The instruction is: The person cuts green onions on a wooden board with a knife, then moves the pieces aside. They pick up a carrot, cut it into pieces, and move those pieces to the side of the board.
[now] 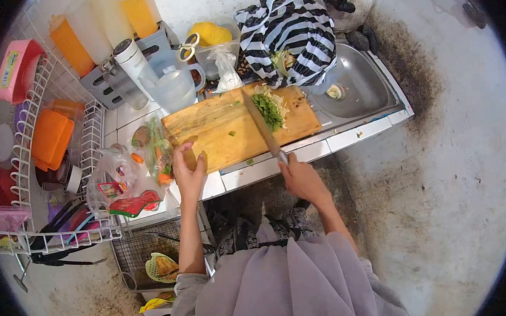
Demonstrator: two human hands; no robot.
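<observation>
My right hand is wrapped round the handle of a kitchen knife, its blade pointing away across a wooden cutting board. Chopped green leaves and pale shreds lie in a heap just right of the blade. A few green bits are scattered on the bare wood. At the board's near left corner, my left hand has its fingers apart and nothing in it. Close to that hand lies a clear bag of vegetables with carrot and green stalks showing.
A steel sink adjoins the board's right, partly under a striped black-and-white bag. Behind the board stand a clear pitcher, a white flask and scissors. A wire dish rack loaded with plastic containers fills the left.
</observation>
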